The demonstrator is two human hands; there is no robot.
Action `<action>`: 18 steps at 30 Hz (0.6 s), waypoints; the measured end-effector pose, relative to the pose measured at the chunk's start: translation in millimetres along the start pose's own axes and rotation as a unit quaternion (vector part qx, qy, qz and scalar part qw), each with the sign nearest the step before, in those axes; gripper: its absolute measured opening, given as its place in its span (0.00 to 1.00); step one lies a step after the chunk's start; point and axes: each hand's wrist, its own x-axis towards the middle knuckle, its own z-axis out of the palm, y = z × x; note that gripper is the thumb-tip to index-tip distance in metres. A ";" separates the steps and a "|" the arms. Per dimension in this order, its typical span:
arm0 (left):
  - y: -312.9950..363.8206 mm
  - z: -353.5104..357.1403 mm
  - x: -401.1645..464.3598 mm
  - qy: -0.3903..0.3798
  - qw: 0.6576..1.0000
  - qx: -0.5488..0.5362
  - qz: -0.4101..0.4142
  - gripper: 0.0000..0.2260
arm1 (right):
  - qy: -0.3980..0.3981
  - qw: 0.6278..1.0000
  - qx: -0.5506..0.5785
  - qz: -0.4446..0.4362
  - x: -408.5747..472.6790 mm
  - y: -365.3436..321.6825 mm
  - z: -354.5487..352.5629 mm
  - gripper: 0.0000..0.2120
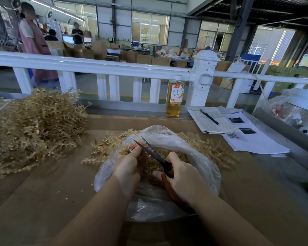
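Note:
My right hand [182, 176] grips the red handles of a pair of scissors [152, 152], whose dark blades are parted and point up and left. My left hand [130, 166] pinches a small bunch of golden plastic sprigs [125, 150] right at the blade tips. Both hands work over a clear plastic bag [194, 153] that lies open on the brown table [52, 192] and holds cut golden bits. More golden sprigs [215, 150] lie behind and beside the bag.
A big heap of golden sprigs [32, 128] fills the table's left. A bottle of amber drink [174, 98] stands at the back by a white railing [103, 66]. A notebook with a pen [210, 118] and printed sheets [252, 139] lie at the right. People stand far left.

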 end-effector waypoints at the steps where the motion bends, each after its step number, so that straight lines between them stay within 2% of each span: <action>1: 0.2 -0.4 -0.5 -0.003 1.000 0.000 0.000 0.06 | 0.002 1.000 0.003 0.001 -0.2 -0.5 -0.6 0.16; 18: -3.4 -3.7 0.9 -0.021 1.000 0.001 0.020 0.05 | -0.006 1.000 0.012 0.013 -1.5 -2.3 -3.8 0.16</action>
